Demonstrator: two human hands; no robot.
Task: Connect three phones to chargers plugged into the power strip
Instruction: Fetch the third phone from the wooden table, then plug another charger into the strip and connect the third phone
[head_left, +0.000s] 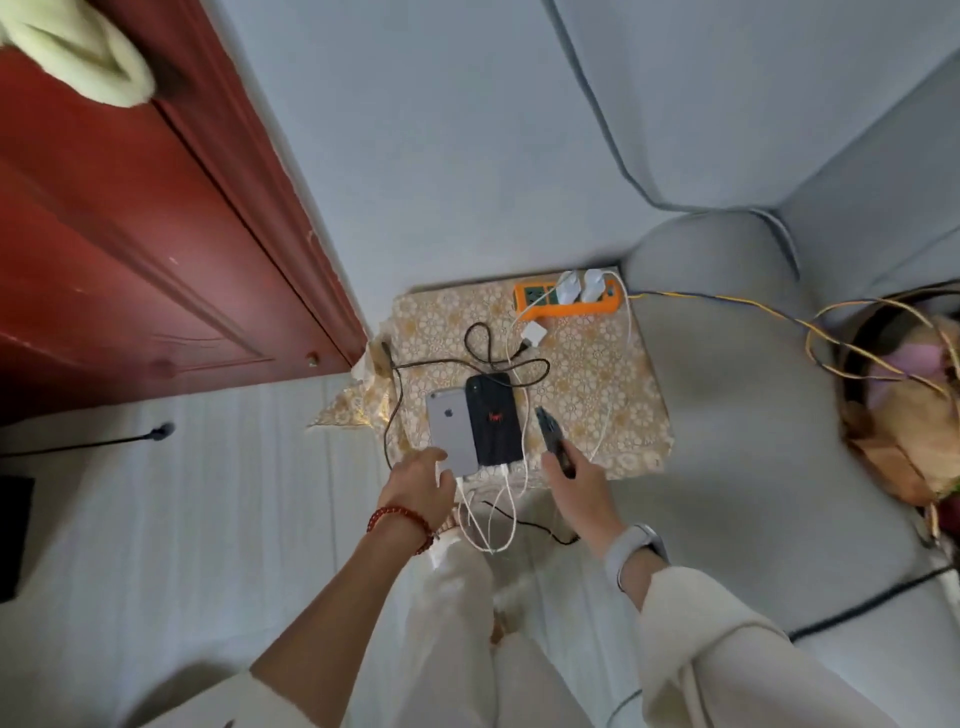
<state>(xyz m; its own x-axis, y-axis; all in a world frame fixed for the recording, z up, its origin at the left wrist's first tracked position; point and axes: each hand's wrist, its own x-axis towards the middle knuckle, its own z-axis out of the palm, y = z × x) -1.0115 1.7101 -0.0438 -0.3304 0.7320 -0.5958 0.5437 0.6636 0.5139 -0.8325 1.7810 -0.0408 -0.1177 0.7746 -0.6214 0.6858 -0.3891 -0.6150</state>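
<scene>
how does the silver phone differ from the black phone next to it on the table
The silver phone is light grey with a logo on its back; the black phone is dark with a red mark. The left hand touches the silver phone, while the black phone lies untouched. Both lie face down, side by side, with white cables at their near ends.

A red door (130, 249) stands beside a grey sofa (753, 389) (floral cloth (587, 384) between).

a dark red wooden door (130, 234) meets pale blue-grey walls (415, 130), beside a grey sofa (753, 364).
</scene>
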